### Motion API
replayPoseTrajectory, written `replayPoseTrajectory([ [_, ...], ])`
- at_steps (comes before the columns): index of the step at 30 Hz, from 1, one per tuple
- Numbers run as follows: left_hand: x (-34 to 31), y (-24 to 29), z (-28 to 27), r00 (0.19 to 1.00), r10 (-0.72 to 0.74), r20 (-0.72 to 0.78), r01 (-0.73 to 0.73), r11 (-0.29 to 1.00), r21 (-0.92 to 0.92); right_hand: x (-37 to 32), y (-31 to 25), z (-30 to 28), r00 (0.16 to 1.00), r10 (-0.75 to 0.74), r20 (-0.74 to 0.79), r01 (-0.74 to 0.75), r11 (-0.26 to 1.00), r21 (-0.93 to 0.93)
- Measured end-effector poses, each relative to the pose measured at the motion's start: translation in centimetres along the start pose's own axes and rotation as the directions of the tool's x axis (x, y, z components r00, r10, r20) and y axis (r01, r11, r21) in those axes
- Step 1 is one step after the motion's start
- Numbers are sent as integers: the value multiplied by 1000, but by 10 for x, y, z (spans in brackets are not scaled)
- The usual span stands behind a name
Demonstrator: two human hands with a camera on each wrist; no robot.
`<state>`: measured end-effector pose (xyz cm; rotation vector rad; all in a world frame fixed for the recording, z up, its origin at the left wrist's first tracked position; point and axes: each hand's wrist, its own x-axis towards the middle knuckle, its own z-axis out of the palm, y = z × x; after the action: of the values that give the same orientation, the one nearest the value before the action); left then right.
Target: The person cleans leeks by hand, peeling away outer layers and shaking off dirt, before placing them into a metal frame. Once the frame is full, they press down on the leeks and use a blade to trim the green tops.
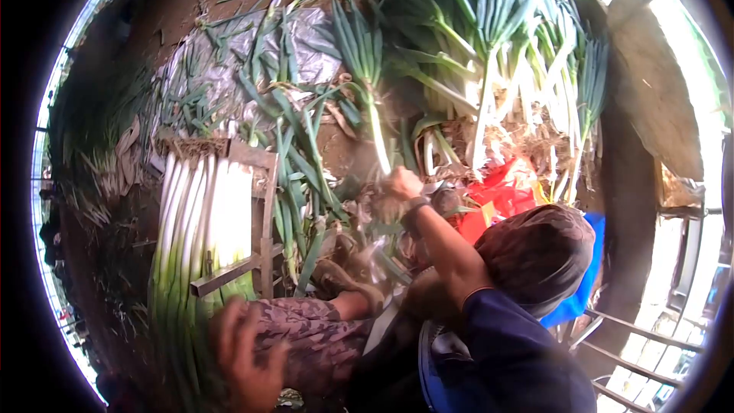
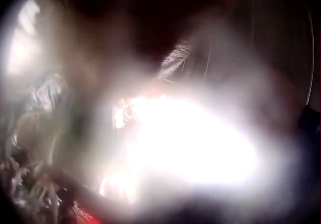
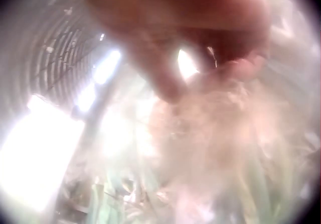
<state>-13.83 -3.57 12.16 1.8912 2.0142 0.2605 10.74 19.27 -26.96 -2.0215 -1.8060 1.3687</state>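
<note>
A leek [image 1: 376,134] stands upright with leaves at the top, and my right hand [image 1: 401,183] grips its lower end. In the right wrist view the curled fingers of my right hand [image 3: 200,43] meet a blurred, pale brown root mass [image 3: 205,128]. Blurred by motion, my left hand [image 1: 248,356] has its fingers spread and holds nothing, beside the camouflage trousers [image 1: 306,329]. Left of it, long leeks [image 1: 183,222] lie side by side in a wooden frame [image 1: 267,222], roots at the top. Glare and blur hide the left wrist view.
A large pile of leeks [image 1: 489,69] stands at the upper right, near a red plastic bag [image 1: 505,191] and a blue object [image 1: 577,283]. Loose green leaves [image 1: 294,145] and a grey sheet [image 1: 313,53] cover the middle ground. Metal bars [image 1: 642,333] run along the right.
</note>
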Motion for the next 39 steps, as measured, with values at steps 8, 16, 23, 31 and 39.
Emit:
replayPoseTrajectory([
  [8, 77, 48, 154, 975, 222, 22, -197, 902, -384, -41, -30, -132, 804, -104, -585, -197, 882, -427],
  [16, 84, 46, 197, 962, 256, 91, -188, 869, -458, -8, 38, -183, 771, 71, -633, -349, 879, -325],
  [23, 76, 43, 202, 967, 239, 90, -179, 884, -431, 7, 41, -214, 890, 36, -454, -279, 832, -480],
  [31, 57, 38, 195, 938, 297, 180, -207, 894, -397, -60, -62, -286, 845, -354, -400, -59, 683, -728],
  [39, 43, 38, 204, 961, 275, -26, -264, 883, -387, -210, -146, -303, 819, -566, -91, 77, 267, -961],
])
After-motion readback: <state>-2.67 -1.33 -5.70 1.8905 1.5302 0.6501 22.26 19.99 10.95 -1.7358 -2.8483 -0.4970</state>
